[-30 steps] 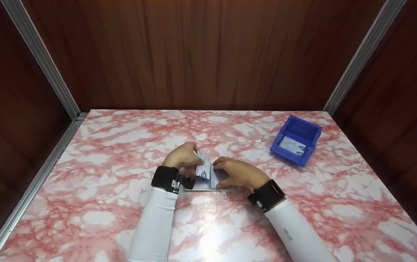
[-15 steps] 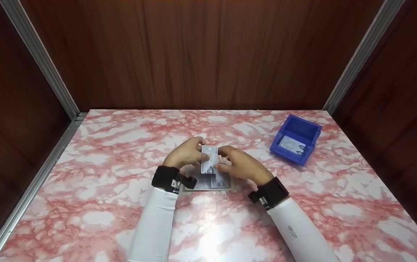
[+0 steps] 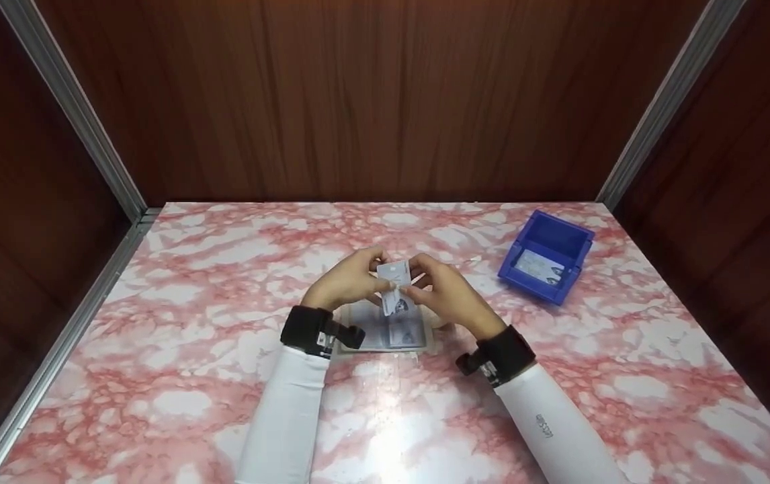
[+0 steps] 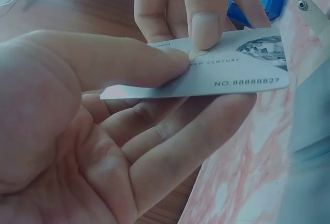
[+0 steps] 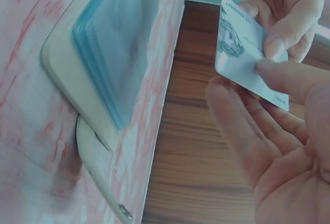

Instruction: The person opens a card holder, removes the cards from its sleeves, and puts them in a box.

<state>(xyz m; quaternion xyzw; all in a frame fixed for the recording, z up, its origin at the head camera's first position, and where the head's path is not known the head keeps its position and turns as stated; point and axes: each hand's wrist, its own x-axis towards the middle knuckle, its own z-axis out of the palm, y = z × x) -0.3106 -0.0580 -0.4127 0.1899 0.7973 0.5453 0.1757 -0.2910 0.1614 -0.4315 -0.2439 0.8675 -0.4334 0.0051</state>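
A pale silver card (image 3: pixel 393 271) with a printed diamond picture and number is held above the table by both hands. My left hand (image 3: pixel 350 277) pinches one long edge, thumb on the printed face and fingers beneath, as the left wrist view shows. From the opposite edge my right hand (image 3: pixel 451 293) pinches it too, its thumb tip close to the left thumb. Below them a card holder (image 3: pixel 370 331) lies spread on the table, its clear plastic sleeves (image 5: pixel 116 54) showing in the right wrist view. A strap (image 5: pixel 98 170) with a metal snap sticks out from its cover.
At the right on the red-and-white marbled table (image 3: pixel 224 396) stands a blue plastic bin (image 3: pixel 533 290), a similar card (image 3: pixel 539 267) lying inside. Brown wood-grain panels (image 3: pixel 371 101) with metal corner rails enclose the back and sides.
The left hand has lifted the card up and rightward off the card holder. My right hand has left the holder's sleeves and taken hold of the card's right edge. The card now tilts slightly.
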